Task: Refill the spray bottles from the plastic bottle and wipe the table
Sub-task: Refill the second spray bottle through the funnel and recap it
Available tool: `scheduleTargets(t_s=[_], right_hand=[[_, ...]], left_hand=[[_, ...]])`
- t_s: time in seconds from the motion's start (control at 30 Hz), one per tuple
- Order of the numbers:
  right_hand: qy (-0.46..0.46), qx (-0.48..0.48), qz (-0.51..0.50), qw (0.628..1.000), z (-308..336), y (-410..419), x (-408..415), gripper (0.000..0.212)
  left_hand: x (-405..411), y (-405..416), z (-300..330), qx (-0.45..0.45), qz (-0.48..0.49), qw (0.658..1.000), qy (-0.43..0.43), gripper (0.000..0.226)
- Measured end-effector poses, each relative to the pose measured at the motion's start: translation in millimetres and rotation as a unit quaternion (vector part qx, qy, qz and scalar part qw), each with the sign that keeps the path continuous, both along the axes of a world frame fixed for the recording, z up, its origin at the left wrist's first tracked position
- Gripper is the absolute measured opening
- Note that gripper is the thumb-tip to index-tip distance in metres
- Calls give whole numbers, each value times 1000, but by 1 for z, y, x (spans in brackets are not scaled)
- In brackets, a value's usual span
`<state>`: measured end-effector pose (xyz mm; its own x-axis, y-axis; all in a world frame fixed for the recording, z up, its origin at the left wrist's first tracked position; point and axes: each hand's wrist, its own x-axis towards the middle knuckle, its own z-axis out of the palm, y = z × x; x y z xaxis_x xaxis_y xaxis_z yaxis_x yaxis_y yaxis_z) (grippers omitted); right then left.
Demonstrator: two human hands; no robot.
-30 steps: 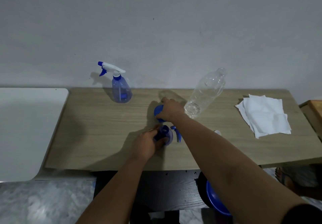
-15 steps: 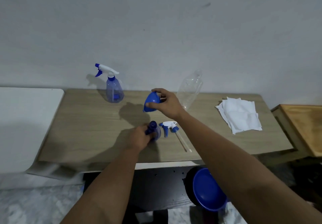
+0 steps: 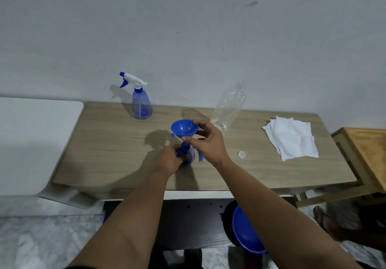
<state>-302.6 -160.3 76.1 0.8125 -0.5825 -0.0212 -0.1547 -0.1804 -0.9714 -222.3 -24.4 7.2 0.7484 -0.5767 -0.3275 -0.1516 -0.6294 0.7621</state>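
Wood-grain desk (image 3: 117, 143), grey wall: right hand (image 3: 208, 143) fingers pinching blue plastic funnel (image 3: 184, 128), now upright over open blue spray bottle (image 3: 188, 153) gripped by left hand (image 3: 167, 161); pouring next.

- No text, label, brand, number or sign can be read anywhere in the head view.
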Motion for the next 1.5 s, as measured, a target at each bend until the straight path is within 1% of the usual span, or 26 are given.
scheduleTargets(t_s=[0.17,0.3,0.37,0.43,0.5,0.67,0.8,0.83,0.87,0.93,1.0,1.03,1.07,1.1,1.17,1.27,1.3,1.33,1.37,1.4,1.47,1.5], right_hand=[[15,-16,1,1000,-13,2,-12,67],[24,-37,17,999,-21,1,-22,73],[30,-32,28,999,-24,-1,-25,81],[38,-15,32,999,-25,-1,-27,94],[41,-2,36,999,-27,0,-27,101],[45,-13,41,998,-31,2,-26,95],[58,-5,44,997,-20,0,-30,98],[58,-10,33,998,-15,-3,-30,95],[49,-22,14,998,-9,-7,-30,87],[4,-58,-49,997,7,-20,-28,54],[-47,-91,-134,986,26,-38,-24,20],[-68,-102,-173,977,35,-49,-22,13],[-82,-107,-208,969,41,-59,-19,14],[-92,-103,-235,962,47,-68,-17,23],[-71,-94,-260,958,51,-86,-12,51],[27,-86,-211,973,47,-112,1,107],[57,-73,-185,978,44,-119,6,122],[80,-64,-159,982,41,-124,12,131],[98,-60,-134,984,37,-128,17,134],[114,-62,-114,985,32,-130,21,129],[131,-62,-104,984,22,-130,27,108],[125,-58,-112,984,18,-128,28,99]], left_hand=[[-2,-1,-1,9,11,1000,7,15],[1,-2,-5,51,32,998,-2,28],[1,-2,-4,72,30,997,-15,26],[1,-2,-3,66,26,997,-18,23],[1,-2,-3,53,27,998,-15,22],[2,-1,-8,56,11,998,-26,21],[3,-1,-12,39,17,999,-12,21],[2,-1,-12,42,22,999,-8,23],[3,-2,-14,41,27,999,-5,25],[2,-5,-16,23,46,999,6,28],[-1,-8,-14,10,68,998,16,33],[-3,-10,-9,8,73,997,19,35],[-5,-11,-6,5,79,997,23,34],[-6,-13,-5,2,86,996,29,34],[-6,-15,-4,9,89,996,23,37],[-4,-17,-6,12,91,996,15,37],[-4,-18,-6,9,90,996,15,35],[-5,-18,-7,7,89,996,11,34],[-7,-18,-4,11,88,996,5,33],[-8,-19,-4,18,87,996,-2,32],[-9,-19,-5,29,88,996,-12,33],[-10,-19,-6,36,88,995,-13,34]])
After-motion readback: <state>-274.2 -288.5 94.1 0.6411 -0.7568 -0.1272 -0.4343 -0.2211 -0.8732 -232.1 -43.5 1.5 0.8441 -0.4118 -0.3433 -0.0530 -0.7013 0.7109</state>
